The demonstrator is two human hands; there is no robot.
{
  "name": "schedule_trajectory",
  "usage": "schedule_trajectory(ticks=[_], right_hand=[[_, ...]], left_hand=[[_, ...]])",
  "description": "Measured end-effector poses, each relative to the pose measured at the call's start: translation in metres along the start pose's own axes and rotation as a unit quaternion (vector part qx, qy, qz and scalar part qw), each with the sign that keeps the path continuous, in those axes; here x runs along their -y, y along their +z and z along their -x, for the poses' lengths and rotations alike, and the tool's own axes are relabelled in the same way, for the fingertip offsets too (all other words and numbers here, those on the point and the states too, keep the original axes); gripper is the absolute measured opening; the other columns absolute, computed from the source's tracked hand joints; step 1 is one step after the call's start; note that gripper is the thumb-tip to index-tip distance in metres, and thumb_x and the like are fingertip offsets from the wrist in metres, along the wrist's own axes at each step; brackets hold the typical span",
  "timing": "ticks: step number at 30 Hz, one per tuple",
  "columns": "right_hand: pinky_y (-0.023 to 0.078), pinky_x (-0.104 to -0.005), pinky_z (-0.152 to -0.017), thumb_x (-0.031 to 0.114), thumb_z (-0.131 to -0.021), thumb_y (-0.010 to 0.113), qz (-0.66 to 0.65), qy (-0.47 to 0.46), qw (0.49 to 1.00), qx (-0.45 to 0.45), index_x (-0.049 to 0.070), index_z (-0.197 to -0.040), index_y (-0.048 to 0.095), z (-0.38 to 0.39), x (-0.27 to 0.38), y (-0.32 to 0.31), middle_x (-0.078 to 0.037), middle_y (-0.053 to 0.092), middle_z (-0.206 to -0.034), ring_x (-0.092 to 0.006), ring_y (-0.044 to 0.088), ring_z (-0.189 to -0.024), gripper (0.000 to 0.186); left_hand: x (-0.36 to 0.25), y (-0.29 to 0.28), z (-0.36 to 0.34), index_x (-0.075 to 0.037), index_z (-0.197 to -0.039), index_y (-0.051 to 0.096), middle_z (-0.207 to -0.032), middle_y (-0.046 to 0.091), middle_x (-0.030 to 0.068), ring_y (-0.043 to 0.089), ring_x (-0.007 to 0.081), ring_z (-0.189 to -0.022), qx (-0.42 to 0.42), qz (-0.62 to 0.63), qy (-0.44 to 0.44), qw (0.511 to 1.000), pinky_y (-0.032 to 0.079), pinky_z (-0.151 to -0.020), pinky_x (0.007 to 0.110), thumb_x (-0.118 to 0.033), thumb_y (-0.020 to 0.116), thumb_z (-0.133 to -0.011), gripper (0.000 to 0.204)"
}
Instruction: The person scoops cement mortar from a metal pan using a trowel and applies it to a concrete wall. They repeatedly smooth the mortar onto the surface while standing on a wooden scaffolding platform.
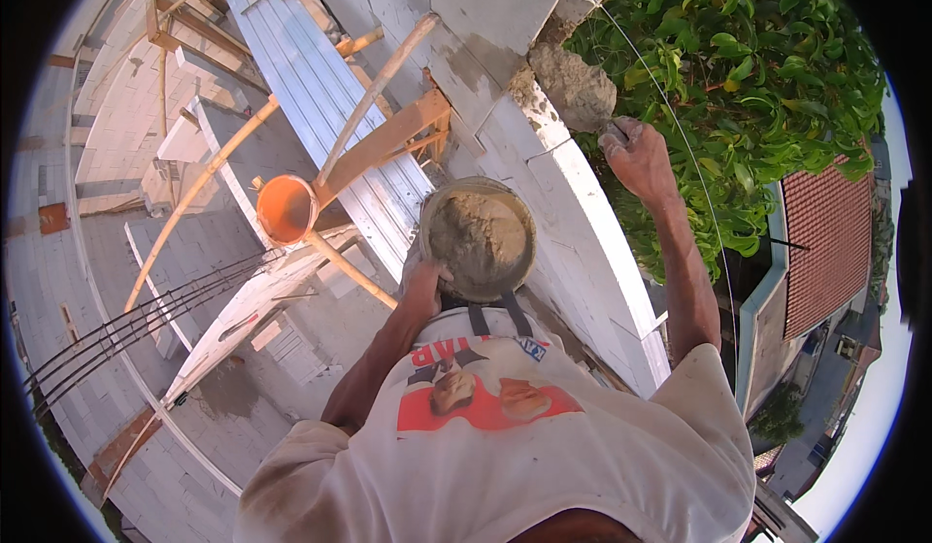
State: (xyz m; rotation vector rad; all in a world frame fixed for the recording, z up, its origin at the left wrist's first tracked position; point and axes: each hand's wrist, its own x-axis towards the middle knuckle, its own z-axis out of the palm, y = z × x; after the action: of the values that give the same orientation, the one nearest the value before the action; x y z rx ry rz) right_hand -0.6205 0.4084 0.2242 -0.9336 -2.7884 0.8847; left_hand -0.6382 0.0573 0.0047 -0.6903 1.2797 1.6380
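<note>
My hands are well apart, each curled around something of its own; my left hand is clamped on the near left edge of the mortar bucket, which sits close against my front; my right hand, up and to the right of the bucket, is closed around the grip of what looks like a trowel, its blade hard to tell from the lump of wet grey mortar just beyond my knuckles.

The bucket looks well filled, so I judge it heavy and apt to tip if held at one point; the rim is the sure place to grip, better with a forearm or my body under the far load; the mix inside seems thick and soft, gritty rather than runny, and a smear of it would make rim or grip slippery; the trowel should be light and stiff, but nose-heavy once loaded, so the hold belongs close up behind the blade.

As for writing, my shirt, just below the bucket, carries red capitals and a small blue patch with pale letters, foreshortened and creased; on the bucket, and on the orange bucket to its left, I can make out no label.
</note>
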Motion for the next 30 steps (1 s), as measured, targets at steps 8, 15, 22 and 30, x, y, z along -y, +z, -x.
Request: schedule_trajectory(ticks=[8,15,22,30], right_hand=[[0.055,-0.0490,-0.080,0.012,-0.089,0.055,0.207,-0.131,0.942,-0.231,-0.003,-0.110,0.061,-0.067,0.003,0.040,-0.024,0.062,-0.110,-0.0431,0.066,-0.092,0.027],[0.055,-0.0446,-0.072,0.019,-0.084,0.073,0.119,-0.106,0.987,-0.018,0.003,-0.103,0.068,0.084,-0.053,0.055,-0.017,0.068,-0.097,-0.0379,0.068,-0.083,0.026],[0.058,-0.0424,-0.069,0.020,-0.081,0.063,0.340,-0.152,0.906,0.202,0.006,-0.090,0.070,0.095,-0.060,0.168,-0.015,0.069,-0.092,-0.0321,0.072,-0.082,0.018],[0.058,-0.0435,-0.071,0.027,-0.075,0.066,0.230,-0.175,0.888,0.357,0.008,-0.086,0.072,0.084,-0.084,0.202,-0.017,0.070,-0.082,-0.0343,0.071,-0.082,0.023]], left_hand=[[-0.005,0.005,-0.001,0.000,-0.113,0.056,-0.096,0.058,0.0083,0.059,0.0252,-0.088,0.022,0.007,0.004,1.000,0.050,-0.077,0.036,0.009,0.052,-0.069,0.045],[-0.011,0.011,0.015,-0.002,-0.116,0.056,-0.096,0.056,0.0069,0.058,0.0216,-0.088,0.050,0.031,0.036,0.998,0.051,-0.077,0.034,0.008,0.049,-0.069,0.048],[-0.001,0.006,0.007,-0.002,-0.118,0.055,-0.097,0.057,0.0084,0.059,0.0228,-0.088,0.048,0.002,0.017,0.999,0.051,-0.079,0.035,0.009,0.049,-0.069,0.050],[-0.011,0.014,0.023,0.002,-0.115,0.054,-0.102,0.059,0.0112,0.060,0.0254,-0.094,0.049,0.020,0.026,0.998,0.050,-0.081,0.036,0.009,0.050,-0.069,0.047]])
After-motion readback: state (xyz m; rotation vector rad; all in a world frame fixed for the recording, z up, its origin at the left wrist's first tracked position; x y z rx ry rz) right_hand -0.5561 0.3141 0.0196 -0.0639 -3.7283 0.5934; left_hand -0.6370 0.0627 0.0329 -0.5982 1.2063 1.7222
